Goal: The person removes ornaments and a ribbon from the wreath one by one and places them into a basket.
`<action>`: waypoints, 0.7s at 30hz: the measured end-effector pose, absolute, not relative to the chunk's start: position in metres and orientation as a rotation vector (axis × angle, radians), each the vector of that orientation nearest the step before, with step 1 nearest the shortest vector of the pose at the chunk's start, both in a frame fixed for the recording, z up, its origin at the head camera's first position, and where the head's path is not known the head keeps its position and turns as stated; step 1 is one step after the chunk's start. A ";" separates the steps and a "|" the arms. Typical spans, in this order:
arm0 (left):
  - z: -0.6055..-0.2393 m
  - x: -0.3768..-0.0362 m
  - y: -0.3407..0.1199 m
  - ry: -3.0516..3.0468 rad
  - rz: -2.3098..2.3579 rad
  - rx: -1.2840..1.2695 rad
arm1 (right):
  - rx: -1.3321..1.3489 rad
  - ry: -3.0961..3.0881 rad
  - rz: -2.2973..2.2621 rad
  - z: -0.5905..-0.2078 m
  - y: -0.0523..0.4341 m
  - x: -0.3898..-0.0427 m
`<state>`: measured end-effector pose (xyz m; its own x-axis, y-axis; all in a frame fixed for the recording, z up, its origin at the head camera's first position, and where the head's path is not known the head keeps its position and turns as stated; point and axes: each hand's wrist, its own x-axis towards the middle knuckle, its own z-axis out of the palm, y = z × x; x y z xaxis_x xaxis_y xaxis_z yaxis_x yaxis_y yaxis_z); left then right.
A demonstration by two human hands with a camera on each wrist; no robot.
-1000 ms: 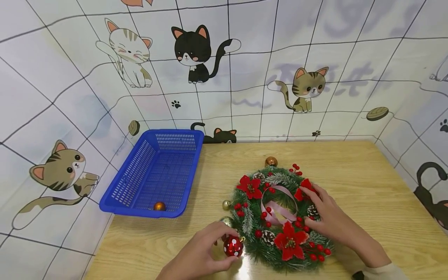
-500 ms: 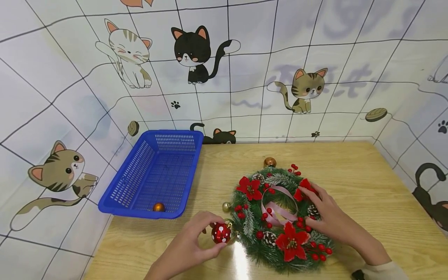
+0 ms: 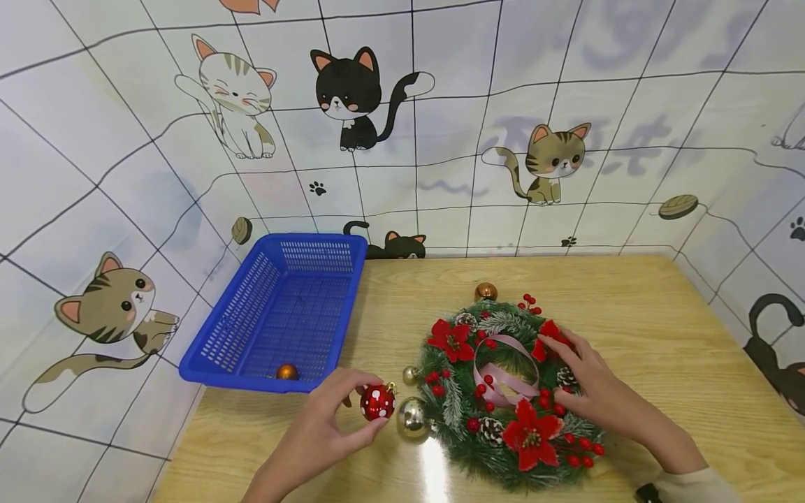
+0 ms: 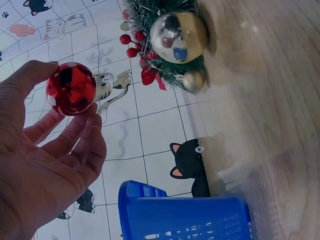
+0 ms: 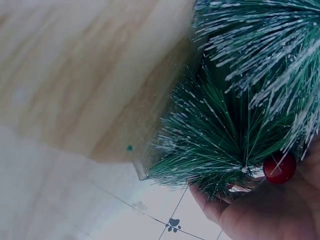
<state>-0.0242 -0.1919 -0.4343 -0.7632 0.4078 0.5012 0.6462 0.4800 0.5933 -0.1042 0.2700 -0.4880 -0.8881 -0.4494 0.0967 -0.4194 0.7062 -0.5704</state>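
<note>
Your left hand [image 3: 314, 426]: thumb and fingers narrowed in a pinch on one red bauble [image 3: 378, 402], glossy, white-spotted, with a gold cap; the bauble lies, in the head view, between the basket's near corner and the wreath, apart from both. Your right hand [image 3: 591, 388]: thumb and forefinger spread wide, resting on the right side of the wreath [image 3: 462, 388]; how far the other fingers bend into the greenery you cannot tell. Wreath: one, green with frosted sprigs, flat on the table [image 3: 641, 307], bearing red flowers, pine cones and red berries, with a pink ribbon [image 3: 517, 384] looped at its centre. Large pale gold ball [image 3: 413, 417], mirror-bright: one, at the wreath's left edge, just beside your red bauble. Small gold ball [image 3: 410, 375]: one, at the same edge, farther from you. Copper ball [image 3: 486, 291]: one, at the wreath's far edge. Blue basket [image 3: 264, 381]: one, perforated, to your left, holding one orange ball [image 3: 287, 372] near its front end. Wall covering [image 3: 440, 140]: white, black-lined grid, printed with cartoon cats and paw marks, behind the table
</note>
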 end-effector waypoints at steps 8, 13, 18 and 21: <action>-0.432 -0.028 -0.202 -2.406 -1.115 -0.735 | -0.752 2.839 -0.937 -0.487 0.270 -0.105; -0.430 -0.030 -0.204 -2.382 -1.126 -0.598 | -0.767 2.839 -0.950 -0.487 0.270 -0.104; -0.427 -0.030 -0.209 -2.379 -1.100 -0.546 | -0.767 2.818 -0.974 -0.486 0.270 -0.105; -0.426 -0.031 -0.213 -2.362 -1.072 -0.526 | -0.770 2.809 -0.997 -0.486 0.271 -0.105</action>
